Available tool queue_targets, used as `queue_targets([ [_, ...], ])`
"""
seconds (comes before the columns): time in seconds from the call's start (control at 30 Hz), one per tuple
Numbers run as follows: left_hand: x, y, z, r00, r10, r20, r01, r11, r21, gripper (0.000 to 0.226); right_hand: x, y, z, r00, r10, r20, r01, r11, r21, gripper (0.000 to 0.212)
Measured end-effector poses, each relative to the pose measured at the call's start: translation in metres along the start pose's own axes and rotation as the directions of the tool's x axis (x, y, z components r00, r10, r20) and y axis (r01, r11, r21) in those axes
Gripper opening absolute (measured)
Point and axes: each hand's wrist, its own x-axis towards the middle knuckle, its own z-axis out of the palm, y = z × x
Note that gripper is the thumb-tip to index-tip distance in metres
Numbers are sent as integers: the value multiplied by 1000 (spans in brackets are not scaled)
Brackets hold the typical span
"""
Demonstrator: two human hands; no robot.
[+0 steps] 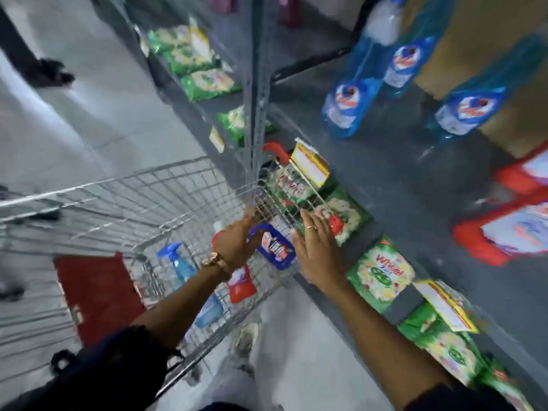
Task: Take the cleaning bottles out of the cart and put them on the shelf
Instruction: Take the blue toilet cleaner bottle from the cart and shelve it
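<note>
The wire cart point(124, 200) stands against the grey shelf point(394, 185). Inside its near corner lies a dark blue bottle point(277, 249) with a white label. My left hand point(234, 244) reaches into the cart, fingers curled on that bottle's handle end. My right hand point(315, 247) hovers flat and open at the bottle's right side, over the cart rim. A pale blue spray bottle point(179, 262) and a red bottle point(241, 284) also lie in the cart. Three blue bottles point(347, 109) stand on the shelf, with red bottles point(501, 235) to their right. The view is motion-blurred.
Green detergent packets point(381, 274) fill the lower shelf edge beside the cart, with yellow price tags point(310, 164). A metal shelf post point(256, 93) rises by the cart's far corner. A red object point(98, 292) lies under the cart. Another person's legs point(35, 63) stand far left.
</note>
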Motion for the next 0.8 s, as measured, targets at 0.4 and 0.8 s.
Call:
queue_targets([
  [0.4, 100, -71, 158, 583, -721, 375, 797, 418, -436, 79, 46, 34, 77, 945, 326, 20, -303, 898, -319, 63],
  [0.8, 103, -63, 143, 782, -619, 71, 604, 726, -328, 67, 41, 32, 69, 951, 298, -77, -303, 951, -56, 48],
])
